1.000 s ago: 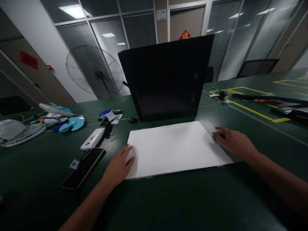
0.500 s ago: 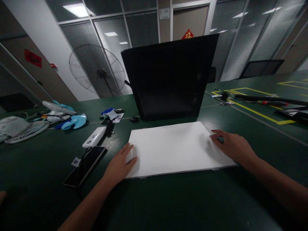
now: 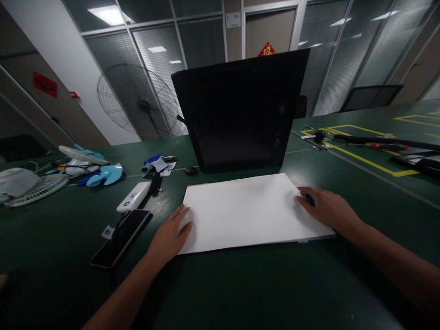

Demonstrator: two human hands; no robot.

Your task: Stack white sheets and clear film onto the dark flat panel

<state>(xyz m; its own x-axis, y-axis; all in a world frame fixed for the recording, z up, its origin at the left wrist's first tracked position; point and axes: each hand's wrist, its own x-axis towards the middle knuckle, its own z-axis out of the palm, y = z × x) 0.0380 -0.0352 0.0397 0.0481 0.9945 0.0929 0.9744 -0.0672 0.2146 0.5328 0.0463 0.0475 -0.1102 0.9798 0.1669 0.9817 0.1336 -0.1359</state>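
Observation:
A white rectangular panel [image 3: 240,213] lies flat on the dark green table [image 3: 240,288]. My left hand [image 3: 169,233] rests at the panel's left edge, its fingers apart and its thumb over the white surface. At the right edge, my right hand [image 3: 325,207] touches the panel with thumb and fingers spread, a gap showing between them. Neither hand is closed around anything. Just behind the panel stands a large black panel [image 3: 240,114], upright and leaning.
To the left lie a phone [image 3: 120,238], a white device [image 3: 134,196] and light blue fan blades [image 3: 106,175]. A small black object [image 3: 190,170] sits behind the white panel. Black rods [image 3: 381,140] lie at the right, near yellow tape [image 3: 364,161].
My right hand has shifted slightly left along with the view, and its thumb is a little lower against the panel. My left hand has hardly moved.

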